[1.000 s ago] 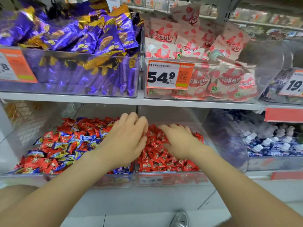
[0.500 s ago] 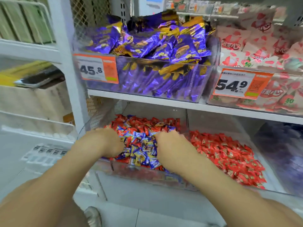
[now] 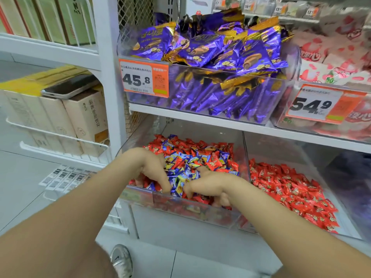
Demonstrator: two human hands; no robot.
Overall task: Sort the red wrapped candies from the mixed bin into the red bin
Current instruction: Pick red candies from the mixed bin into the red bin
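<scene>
A grey shoe (image 3: pixel 121 261) shows on the floor at the bottom edge, between 2 bare forearms that reach up to a low shelf. Both hands are down in the clear mixed bin (image 3: pixel 180 207), close behind its front wall. The left hand (image 3: pixel 152 169) has its knuckles up and its fingers curled downward, with the tips sunk among the wrappers; whether it pinches a candy cannot be told. The right hand (image 3: pixel 206 185), just beside it, is bent the same way, fingers hooked down into the pile by the front wall, and its grip is likewise hidden. Between and around the hands lie blue wrapped candies (image 3: pixel 180 177) mixed with the red wrapped candies (image 3: pixel 212 163), which fill the rear of this bin too. Directly to the right, past a clear divider, the red bin (image 3: pixel 281 145) holds only red pieces. On the shelf above stand a bin of purple packets (image 3: pixel 210 57) with a tag reading 45.8 (image 3: pixel 143 79) and, to its right, pink and white packs (image 3: pixel 331 57) with a tag reading 54.9 (image 3: pixel 319 105). Far left, a dark phone (image 3: pixel 70 87) lies on beige boxes (image 3: pixel 84 121)
</scene>
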